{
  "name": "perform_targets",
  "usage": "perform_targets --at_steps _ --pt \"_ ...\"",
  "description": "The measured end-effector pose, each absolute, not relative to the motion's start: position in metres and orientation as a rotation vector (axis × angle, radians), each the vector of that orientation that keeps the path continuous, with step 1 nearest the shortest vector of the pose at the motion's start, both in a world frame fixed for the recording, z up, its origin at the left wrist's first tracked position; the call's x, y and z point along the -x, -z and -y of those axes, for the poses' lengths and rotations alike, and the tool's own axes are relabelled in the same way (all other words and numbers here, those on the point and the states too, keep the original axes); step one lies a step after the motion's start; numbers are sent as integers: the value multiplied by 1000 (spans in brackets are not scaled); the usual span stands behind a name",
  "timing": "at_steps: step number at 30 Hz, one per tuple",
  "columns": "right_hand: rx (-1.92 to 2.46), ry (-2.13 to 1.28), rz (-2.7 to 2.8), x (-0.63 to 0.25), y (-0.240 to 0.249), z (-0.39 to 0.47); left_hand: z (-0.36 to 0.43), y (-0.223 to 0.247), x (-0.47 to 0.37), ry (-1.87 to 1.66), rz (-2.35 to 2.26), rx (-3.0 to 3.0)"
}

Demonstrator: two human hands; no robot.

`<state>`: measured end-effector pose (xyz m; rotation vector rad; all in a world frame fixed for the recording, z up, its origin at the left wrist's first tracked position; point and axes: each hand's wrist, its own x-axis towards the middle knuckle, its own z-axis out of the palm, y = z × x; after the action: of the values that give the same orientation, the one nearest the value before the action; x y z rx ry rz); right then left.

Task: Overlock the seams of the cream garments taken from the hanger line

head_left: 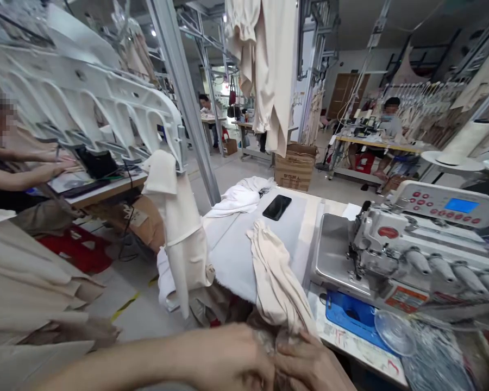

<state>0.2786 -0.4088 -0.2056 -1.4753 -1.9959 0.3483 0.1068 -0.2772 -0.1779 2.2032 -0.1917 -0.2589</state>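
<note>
At the bottom edge, my left hand [238,355] is closed with its fingers curled, close beside my right hand [309,361]. Between them is bunched fabric at the lower end of a cream fabric piece [275,271], which looks like a sleeve with a gathered end. My right fingers press round this bunch; what lies under my left fingers is partly hidden and blurred. The cream piece runs up from my hands over the grey-covered table surface [232,255]. A black phone [277,207] lies beyond its gathered end.
On the right stands an overlock sewing machine [407,250] with a blue tray [354,320] below it. White cloth [242,195] lies at the table's far edge. Cream pieces hang from a white overhead rail [106,92] at left. A co-worker's arm [28,174] is further left.
</note>
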Motion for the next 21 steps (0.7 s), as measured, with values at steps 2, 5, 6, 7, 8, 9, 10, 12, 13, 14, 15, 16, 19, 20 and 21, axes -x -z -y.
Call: perform_targets --at_steps 2,5,6,7,8,9,10,12,13,14,15,16,19,20,21 --pt "1429 -462 1937 -286 209 411 238 160 -109 220 -108 -2204" --pt "1602 -155 1572 -300 225 408 159 140 -134 -4 -577 -2274" --pt "1695 -27 1468 -303 232 403 133 138 -149 -95 -707 -2295" --pt "1796 76 1395 -306 240 396 108 139 -165 -174 -824 -2308" --pt "1884 148 1367 -309 246 389 88 141 -182 -233 -928 -2316" --pt "1953 191 1366 -310 252 381 73 146 -199 -262 -1014 -2318" --pt "2001 220 1364 -310 257 375 62 152 -216 -261 -1080 -2317" --pt "2046 213 1335 -307 260 367 55 168 -242 -192 -1143 -2307" --pt "2037 182 1315 -304 259 366 57 175 -251 -146 -1141 -2301" --pt "2002 149 1289 -299 257 367 60 181 -256 -110 -1118 -2297" --pt "1932 119 1261 -293 253 369 65 186 -257 -89 -1076 -2294" --pt "1836 98 1244 -285 249 373 70 189 -255 -84 -1018 -2290" --pt "1607 67 1232 -265 237 385 82 184 -232 -167 -812 -2257" --pt "1571 78 1238 -262 234 387 86 177 -220 -225 -747 -2241" --pt "1554 111 1251 -263 233 387 91 169 -208 -291 -687 -2225"
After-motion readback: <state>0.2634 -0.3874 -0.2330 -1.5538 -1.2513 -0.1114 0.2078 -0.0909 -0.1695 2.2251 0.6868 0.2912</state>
